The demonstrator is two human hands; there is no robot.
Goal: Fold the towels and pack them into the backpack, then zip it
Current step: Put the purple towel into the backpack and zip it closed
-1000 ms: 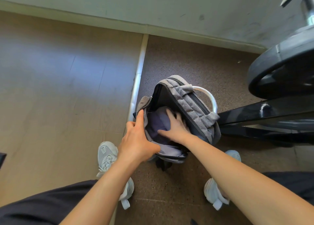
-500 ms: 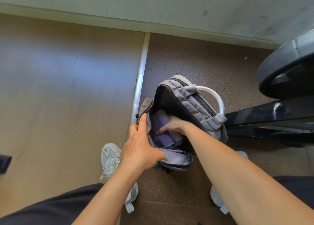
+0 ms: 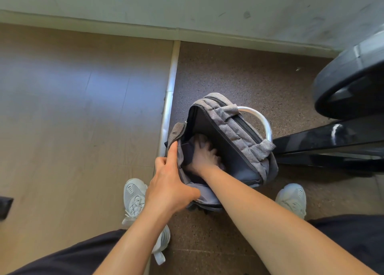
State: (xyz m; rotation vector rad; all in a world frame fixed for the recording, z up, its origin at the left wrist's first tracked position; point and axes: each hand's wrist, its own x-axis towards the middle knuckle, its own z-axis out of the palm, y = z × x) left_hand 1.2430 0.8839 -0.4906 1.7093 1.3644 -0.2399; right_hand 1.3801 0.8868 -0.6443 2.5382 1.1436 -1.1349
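Clerk: Moved since half a second ago?

Checker: Right hand [image 3: 204, 155], one: deeper inside the grey backpack [image 3: 239, 129], fingers turned toward the far side. Lavender towel, visible then, no longer shows; the hand covers that spot.

Clerk: Container and contents?

Checker: Backpack, one, main compartment unzipped and gaping, dark lining exposed. It stands on the speckled floor [image 3: 228, 71] between two white sneakers [image 3: 135, 200], with a curved silver bar [image 3: 265, 120] and a black machine frame [image 3: 332, 137] just behind it. Contents: dark cloth folds around the right hand; which are towel and which are lining, cannot tell.

Clerk: Hands?

Checker: Right hand: fingers spread and fairly straight, palm down, pressing on the contents, gripping nothing visible. Left hand [image 3: 170, 183]: holds the near flap of the opening, index finger straight along its edge, thumb laid on the panel, other fingers curled behind.

Clerk: Hidden or cut off?

Checker: Right fingertips sink into shadow. Backpack's base is behind both forearms. Black disc [image 3: 349, 83] runs off the right edge; a dark object [image 3: 5, 206] is clipped at the left edge, unidentifiable.
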